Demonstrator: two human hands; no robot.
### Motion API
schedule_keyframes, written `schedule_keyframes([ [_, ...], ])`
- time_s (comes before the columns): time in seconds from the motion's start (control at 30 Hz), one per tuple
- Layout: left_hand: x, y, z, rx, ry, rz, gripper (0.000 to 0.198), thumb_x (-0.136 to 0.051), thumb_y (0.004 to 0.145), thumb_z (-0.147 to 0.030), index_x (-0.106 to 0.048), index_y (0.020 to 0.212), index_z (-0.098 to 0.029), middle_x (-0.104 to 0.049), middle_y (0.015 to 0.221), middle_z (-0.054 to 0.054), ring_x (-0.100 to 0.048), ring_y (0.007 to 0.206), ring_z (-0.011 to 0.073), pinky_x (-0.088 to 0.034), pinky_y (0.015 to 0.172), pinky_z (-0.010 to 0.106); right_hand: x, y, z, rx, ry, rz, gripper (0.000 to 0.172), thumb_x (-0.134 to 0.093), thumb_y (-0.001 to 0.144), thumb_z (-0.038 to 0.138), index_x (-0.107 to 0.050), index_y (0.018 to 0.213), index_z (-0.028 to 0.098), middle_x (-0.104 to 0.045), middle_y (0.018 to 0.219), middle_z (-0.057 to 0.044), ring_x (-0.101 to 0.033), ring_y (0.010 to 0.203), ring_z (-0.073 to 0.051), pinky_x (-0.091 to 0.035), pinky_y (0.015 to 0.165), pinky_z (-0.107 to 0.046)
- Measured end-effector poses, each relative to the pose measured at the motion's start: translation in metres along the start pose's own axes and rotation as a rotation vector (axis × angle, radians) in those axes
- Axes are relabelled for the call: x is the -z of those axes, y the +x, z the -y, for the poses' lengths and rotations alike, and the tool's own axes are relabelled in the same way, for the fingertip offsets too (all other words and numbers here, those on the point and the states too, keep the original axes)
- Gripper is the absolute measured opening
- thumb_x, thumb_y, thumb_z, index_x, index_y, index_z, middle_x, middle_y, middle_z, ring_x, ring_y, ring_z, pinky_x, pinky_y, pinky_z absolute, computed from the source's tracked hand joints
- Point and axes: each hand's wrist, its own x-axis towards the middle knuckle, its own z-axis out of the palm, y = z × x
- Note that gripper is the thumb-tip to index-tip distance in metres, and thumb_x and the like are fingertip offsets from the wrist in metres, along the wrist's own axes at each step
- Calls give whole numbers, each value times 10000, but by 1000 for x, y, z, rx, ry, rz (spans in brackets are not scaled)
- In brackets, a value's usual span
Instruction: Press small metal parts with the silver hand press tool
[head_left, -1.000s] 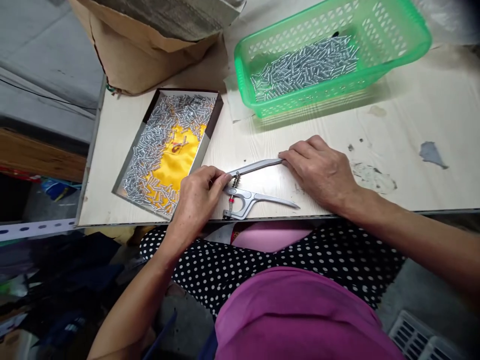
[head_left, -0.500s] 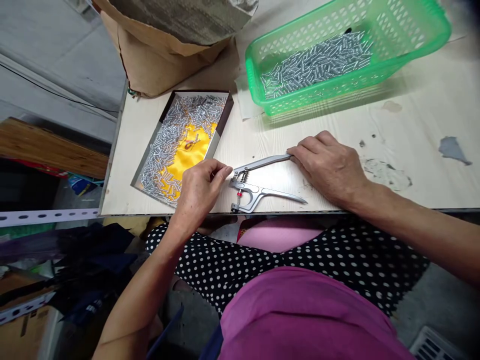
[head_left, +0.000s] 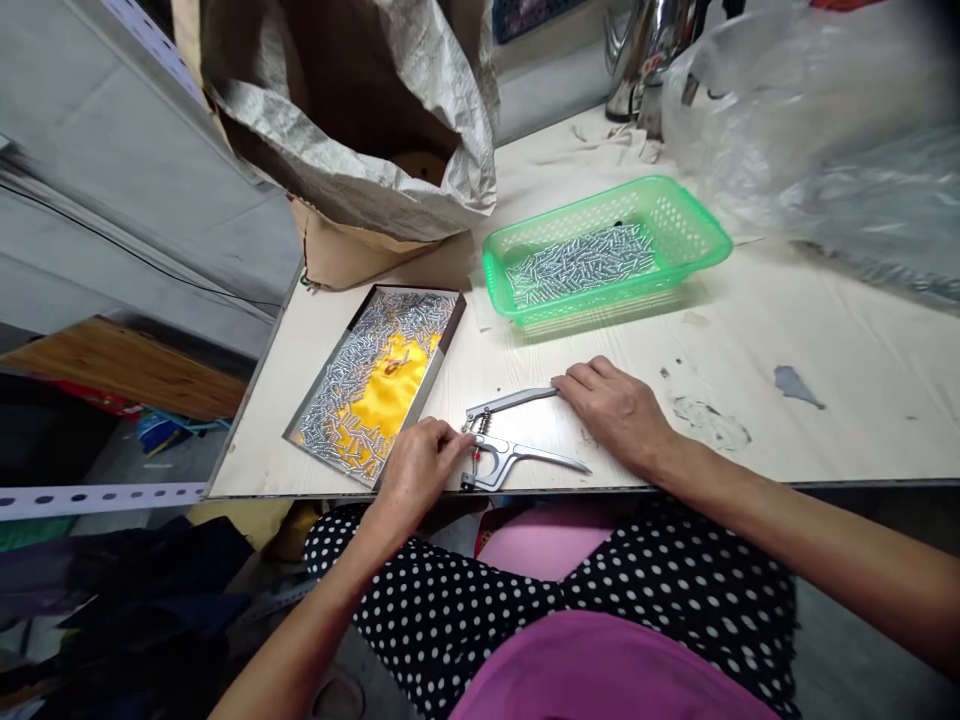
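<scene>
Can't tell what the left hand (head_left: 420, 468) has at the pliers (head_left: 499, 455), its fingers (head_left: 454, 443) cover it. Metal bits (head_left: 352, 370) in the tray (head_left: 429, 368) are too tiny to identify, and the plastic bag (head_left: 825, 130) runs off-frame.

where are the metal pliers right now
In the head view the metal pliers lie at the near edge of the table, between the left hand at their head and the right hand on the upper handle, just right of the tray.

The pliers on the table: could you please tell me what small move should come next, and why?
Probably the right hand presses the upper handle down: the pliers lie with handles spread, and the left hand has its fingertips at the jaw end.
</scene>
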Motion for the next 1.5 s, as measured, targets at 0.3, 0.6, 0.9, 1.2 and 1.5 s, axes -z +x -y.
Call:
schedule_keyframes([
  [0.3,-1,3,0,22,145,271,228,-610,813,-312,-661,656,-155,-655,652,29,-588,650,155,-305,574,250,-8,1,1,1,47,-72,153,-521,907,61,-629,862,160,-601,815,-56,-473,814,-215,-346,657,-318],
  [0.6,15,17,1,-69,593,276,255,-470,871,-163,-720,902,-119,-724,982,149,-688,874,254,-373,649,288,-9,7,8,6,16,-116,188,-541,892,35,-575,790,190,-583,776,-19,-480,756,-192,-345,631,-323],
  [0.9,101,49,-65,-354,-51,-288,269,-548,911,-321,-722,784,-161,-687,724,30,-600,626,139,-421,625,246,-4,5,8,-23,59,-117,181,-513,900,38,-583,831,189,-585,798,-29,-493,781,-200,-350,657,-322],
  [1.2,124,126,-22,-104,169,-278,212,-557,873,-272,-737,816,-173,-697,785,38,-623,769,173,-398,664,241,-5,4,7,3,59,-106,223,-476,891,13,-604,904,195,-592,821,-38,-495,787,-204,-353,667,-327],
  [1.5,50,118,47,128,252,-178,201,-536,867,-257,-684,900,-123,-691,964,129,-631,814,200,-358,632,263,-3,4,5,-8,94,-69,212,-485,898,30,-618,932,191,-580,828,-39,-476,791,-205,-346,679,-319],
])
